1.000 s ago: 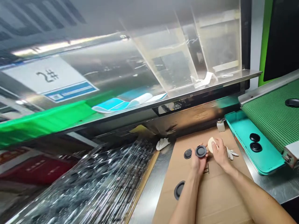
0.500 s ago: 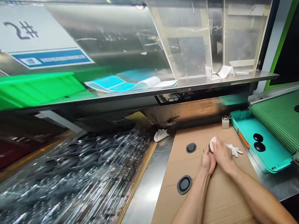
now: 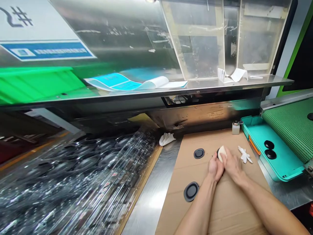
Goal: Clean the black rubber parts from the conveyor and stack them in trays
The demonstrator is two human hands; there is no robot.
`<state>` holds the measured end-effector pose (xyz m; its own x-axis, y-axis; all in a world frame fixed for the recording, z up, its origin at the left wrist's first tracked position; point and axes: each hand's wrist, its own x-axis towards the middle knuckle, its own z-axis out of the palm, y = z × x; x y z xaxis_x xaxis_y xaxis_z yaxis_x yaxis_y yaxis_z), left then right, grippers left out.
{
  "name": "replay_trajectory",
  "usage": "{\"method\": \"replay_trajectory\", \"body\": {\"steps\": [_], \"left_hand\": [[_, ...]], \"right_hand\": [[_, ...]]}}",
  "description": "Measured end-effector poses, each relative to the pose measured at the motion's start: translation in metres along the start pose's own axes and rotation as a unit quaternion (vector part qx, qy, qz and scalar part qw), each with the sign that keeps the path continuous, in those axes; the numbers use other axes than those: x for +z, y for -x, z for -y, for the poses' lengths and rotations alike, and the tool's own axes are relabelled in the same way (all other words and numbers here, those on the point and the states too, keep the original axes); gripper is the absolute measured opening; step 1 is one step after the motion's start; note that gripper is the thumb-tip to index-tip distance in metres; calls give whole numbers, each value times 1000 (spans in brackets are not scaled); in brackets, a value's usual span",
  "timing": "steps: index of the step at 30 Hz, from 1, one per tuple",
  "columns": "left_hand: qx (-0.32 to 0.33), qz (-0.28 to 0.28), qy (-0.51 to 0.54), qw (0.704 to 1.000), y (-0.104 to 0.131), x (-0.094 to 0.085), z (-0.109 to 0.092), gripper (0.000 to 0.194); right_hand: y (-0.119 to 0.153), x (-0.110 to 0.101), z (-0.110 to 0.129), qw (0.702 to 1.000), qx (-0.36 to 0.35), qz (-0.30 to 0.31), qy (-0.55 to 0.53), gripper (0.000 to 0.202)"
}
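Above the cardboard sheet [image 3: 230, 202], my left hand [image 3: 215, 168] is closed around a dark round part [image 3: 218, 152], mostly hidden by the fingers. My right hand [image 3: 232, 164] pinches a cream-coloured pad [image 3: 221, 153] pressed against that part. Both hands touch each other. To their left, one dark round piece [image 3: 199, 153] lies flat on the cardboard, and a larger-looking dark ring-shaped piece [image 3: 191, 191] lies nearer to me, beside my left forearm. A crumpled white glove or cloth [image 3: 245, 154] rests just right of my right hand.
A teal tray [image 3: 283, 164] with two black discs [image 3: 270, 149] stands at right, beside a green conveyor belt [image 3: 290, 124]. A small bottle [image 3: 236, 127] stands at the cardboard's back edge. Clear plastic trays [image 3: 85, 182] fill the left. A metal shelf [image 3: 202, 90] spans above.
The camera view has shifted slightly. My right hand has tilted the cream pad against the dark part, and more of the white item beside it shows. Both hands keep their holds.
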<state>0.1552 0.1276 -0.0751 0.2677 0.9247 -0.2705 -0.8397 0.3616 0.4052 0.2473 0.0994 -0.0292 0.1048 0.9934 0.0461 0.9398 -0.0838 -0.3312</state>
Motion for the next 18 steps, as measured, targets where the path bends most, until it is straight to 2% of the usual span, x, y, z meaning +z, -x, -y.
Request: {"method": "replay_trajectory", "body": {"steps": [4, 7, 9, 12, 15, 18], "left_hand": [[78, -2, -16, 997, -5, -4, 6, 28], [96, 15, -25, 995, -5, -5, 9, 25], [86, 16, -20, 996, -3, -5, 10, 25], [62, -3, -8, 998, -1, -3, 9, 28], [53, -15, 7, 998, 1, 0, 8, 29], [41, -35, 20, 998, 2, 2, 4, 31]], "right_hand": [[-9, -8, -7, 999, -34, -6, -29, 41], [-11, -9, -7, 999, -31, -6, -27, 35], [-13, -9, -5, 1000, -16, -12, -22, 34], [-17, -8, -2, 999, -29, -1, -22, 35], [-21, -6, 1, 1000, 4, 0, -26, 33], [-25, -2, -3, 999, -28, -3, -22, 34]]}}
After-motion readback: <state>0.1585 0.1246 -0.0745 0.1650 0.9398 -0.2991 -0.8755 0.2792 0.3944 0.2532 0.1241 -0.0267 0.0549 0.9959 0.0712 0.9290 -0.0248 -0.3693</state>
